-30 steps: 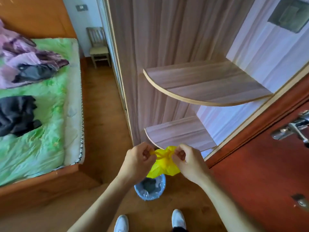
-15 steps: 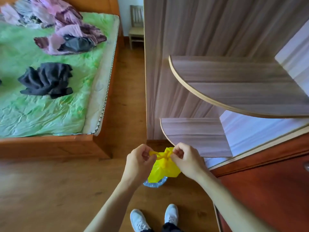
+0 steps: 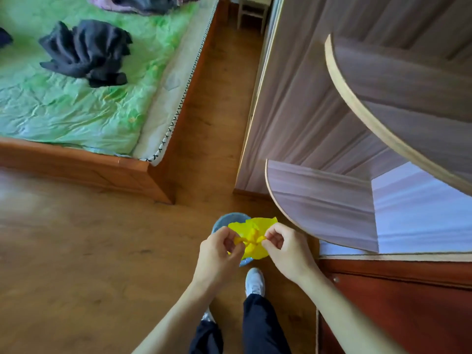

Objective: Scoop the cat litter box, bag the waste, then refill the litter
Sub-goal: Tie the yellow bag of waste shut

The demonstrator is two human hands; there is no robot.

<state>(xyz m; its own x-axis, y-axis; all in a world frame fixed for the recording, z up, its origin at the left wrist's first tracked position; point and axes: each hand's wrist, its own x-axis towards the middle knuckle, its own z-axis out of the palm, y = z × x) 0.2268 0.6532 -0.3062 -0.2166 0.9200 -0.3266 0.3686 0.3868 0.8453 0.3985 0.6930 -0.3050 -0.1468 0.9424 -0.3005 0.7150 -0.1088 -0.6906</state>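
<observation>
A small yellow plastic bag (image 3: pixel 255 232) hangs between my two hands, its top twisted into a knot. My left hand (image 3: pixel 219 254) pinches the left end of the knot and my right hand (image 3: pixel 286 251) pinches the right end. Directly below the bag stands a small bin lined with a blue bag (image 3: pixel 224 222) on the wooden floor, mostly hidden by the yellow bag and my hands. No litter box or scoop is in view.
A bed with a green sheet (image 3: pixel 76 103) and dark clothes (image 3: pixel 86 51) fills the upper left. A wardrobe with rounded corner shelves (image 3: pixel 319 200) stands at the right, a red-brown door (image 3: pixel 396 302) below it. My white shoes (image 3: pixel 255 281) are just behind the bin.
The view has tilted down and to the left, so the bed looks nearer and the door handle is gone. Both hands keep pulling the knot ends of the yellow bag over the bin.
</observation>
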